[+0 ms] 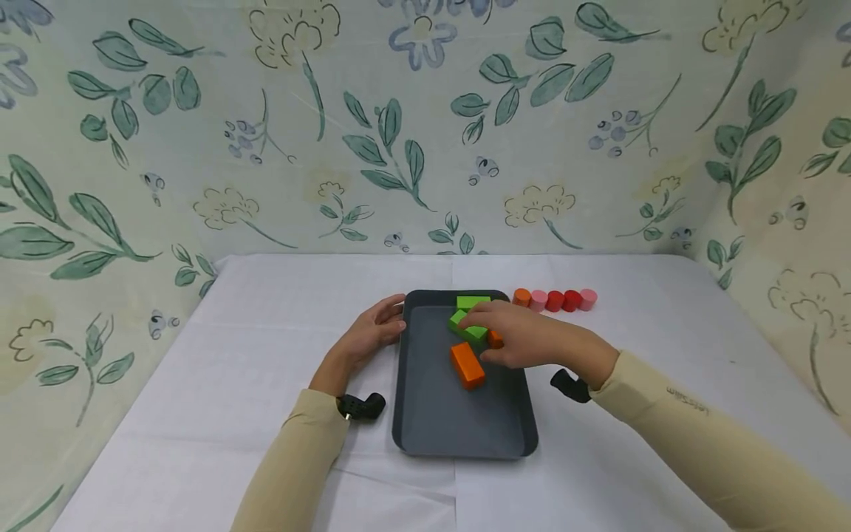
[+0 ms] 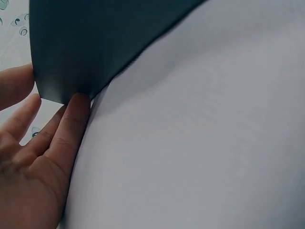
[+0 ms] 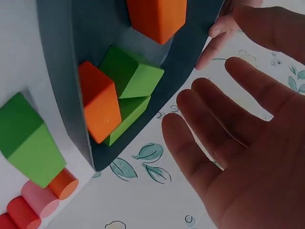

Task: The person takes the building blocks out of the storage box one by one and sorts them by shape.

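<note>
Your dark grey tray at frame centre holds two orange blocks and two green blocks; five cylinders line up to its upper right. Your right hand hovers over them, fingers spread, holding nothing. Your left hand rests relaxed against the tray's left rim.

Cylinders lying in a row on a white cloth

Five short cylinders are lying side by side, touching: orange, pink, red, red, pink. A white tablecloth is covering the table, and floral wallpaper with green leaves is rising behind and at both sides.
</note>
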Action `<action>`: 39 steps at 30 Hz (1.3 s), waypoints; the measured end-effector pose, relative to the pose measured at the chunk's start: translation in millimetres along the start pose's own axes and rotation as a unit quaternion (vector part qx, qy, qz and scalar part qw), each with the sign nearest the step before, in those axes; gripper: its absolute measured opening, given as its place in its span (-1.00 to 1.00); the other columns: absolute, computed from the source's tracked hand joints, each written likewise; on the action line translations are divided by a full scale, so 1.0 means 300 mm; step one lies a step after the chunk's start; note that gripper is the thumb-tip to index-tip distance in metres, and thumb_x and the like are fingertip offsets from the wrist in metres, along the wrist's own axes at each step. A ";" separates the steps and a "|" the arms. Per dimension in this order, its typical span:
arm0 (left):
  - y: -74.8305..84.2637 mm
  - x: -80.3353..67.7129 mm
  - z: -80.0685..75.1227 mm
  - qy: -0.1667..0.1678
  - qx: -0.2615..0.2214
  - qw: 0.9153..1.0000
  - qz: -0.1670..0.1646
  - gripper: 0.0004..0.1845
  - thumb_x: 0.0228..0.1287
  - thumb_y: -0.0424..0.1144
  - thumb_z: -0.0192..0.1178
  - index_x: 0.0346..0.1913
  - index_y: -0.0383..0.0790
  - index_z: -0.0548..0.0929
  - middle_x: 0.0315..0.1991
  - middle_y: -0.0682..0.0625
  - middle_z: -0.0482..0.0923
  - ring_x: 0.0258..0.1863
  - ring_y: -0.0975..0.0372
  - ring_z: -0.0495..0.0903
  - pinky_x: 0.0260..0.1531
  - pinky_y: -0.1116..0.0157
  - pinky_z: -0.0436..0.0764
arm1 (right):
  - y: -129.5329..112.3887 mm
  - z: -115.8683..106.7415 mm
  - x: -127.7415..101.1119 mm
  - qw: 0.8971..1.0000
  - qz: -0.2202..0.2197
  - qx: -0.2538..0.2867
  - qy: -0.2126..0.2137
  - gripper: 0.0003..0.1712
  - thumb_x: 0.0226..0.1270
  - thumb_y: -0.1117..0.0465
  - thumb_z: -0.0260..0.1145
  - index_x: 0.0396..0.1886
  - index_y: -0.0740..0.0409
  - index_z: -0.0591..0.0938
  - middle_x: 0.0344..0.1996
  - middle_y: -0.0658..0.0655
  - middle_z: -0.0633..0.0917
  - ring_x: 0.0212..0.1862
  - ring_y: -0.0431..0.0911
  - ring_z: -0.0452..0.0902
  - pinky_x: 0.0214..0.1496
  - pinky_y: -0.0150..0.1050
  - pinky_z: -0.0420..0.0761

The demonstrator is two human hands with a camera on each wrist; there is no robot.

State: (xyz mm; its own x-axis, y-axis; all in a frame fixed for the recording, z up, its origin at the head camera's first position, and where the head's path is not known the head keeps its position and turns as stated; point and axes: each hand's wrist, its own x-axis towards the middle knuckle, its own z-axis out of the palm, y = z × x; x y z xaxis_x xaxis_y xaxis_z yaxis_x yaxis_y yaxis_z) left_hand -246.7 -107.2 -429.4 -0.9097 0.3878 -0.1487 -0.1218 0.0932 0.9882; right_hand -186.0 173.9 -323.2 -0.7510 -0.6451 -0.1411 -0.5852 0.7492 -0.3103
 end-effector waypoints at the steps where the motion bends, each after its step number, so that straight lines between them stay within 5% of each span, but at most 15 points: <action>1: 0.000 0.000 0.000 0.001 0.000 1.000 0.001 -0.33 0.43 -0.40 0.08 0.54 -0.08 0.16 0.55 -0.18 0.14 0.51 -0.01 0.26 0.40 -0.06 0.37 | -0.006 0.004 0.005 1.000 -0.004 -0.001 -0.008 -0.45 0.28 0.22 0.37 0.29 0.04 0.54 0.34 0.13 0.51 0.32 0.06 0.43 0.29 0.00 0.59; 11: -0.011 -0.004 -0.004 0.013 0.002 1.000 -0.005 -0.33 0.42 -0.39 0.11 0.53 -0.07 0.19 0.54 -0.17 0.18 0.49 0.00 0.30 0.40 -0.05 0.39 | -0.046 0.089 0.076 0.995 0.024 -0.016 -0.094 -0.24 0.19 0.22 0.46 0.40 0.06 0.43 0.31 0.13 0.49 0.21 -0.02 0.44 0.30 -0.03 0.58; 18: -0.014 -0.006 -0.002 0.011 -0.002 1.000 -0.006 -0.33 0.42 -0.39 0.10 0.53 -0.07 0.19 0.55 -0.16 0.17 0.50 0.00 0.28 0.40 -0.06 0.38 | -0.051 0.121 0.109 0.993 0.040 -0.013 -0.107 -0.23 0.16 0.29 0.46 0.39 0.13 0.42 0.22 0.15 0.54 0.10 -0.02 0.46 0.30 -0.03 0.56; 27: -0.006 -0.004 -0.001 0.003 -0.008 1.000 -0.003 -0.32 0.42 -0.40 0.10 0.54 -0.08 0.17 0.55 -0.18 0.15 0.51 -0.02 0.26 0.42 -0.07 0.35 | -0.059 0.101 0.071 0.998 0.010 0.039 -0.041 -0.20 0.15 0.25 0.47 0.39 0.16 0.38 0.13 0.06 0.58 0.08 -0.09 0.46 0.25 -0.09 0.60; 39: 0.000 -0.001 0.004 0.005 -0.007 1.000 -0.005 -0.32 0.42 -0.40 0.10 0.54 -0.07 0.18 0.55 -0.17 0.15 0.48 -0.03 0.30 0.42 -0.06 0.36 | 0.077 -0.002 -0.147 0.992 0.023 0.085 0.088 -0.24 0.15 0.30 0.43 0.38 0.13 0.43 0.23 0.12 0.56 0.11 -0.01 0.55 0.08 0.03 0.69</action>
State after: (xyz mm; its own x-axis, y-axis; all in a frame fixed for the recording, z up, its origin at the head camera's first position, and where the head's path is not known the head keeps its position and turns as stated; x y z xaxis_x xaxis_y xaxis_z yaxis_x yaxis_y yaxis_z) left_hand -245.9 -106.0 -429.4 -0.9119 0.3783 -0.1590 -0.1367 0.0853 0.9869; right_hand -166.7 219.8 -323.5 -0.8258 -0.5640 0.0025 -0.5009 0.7313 -0.4629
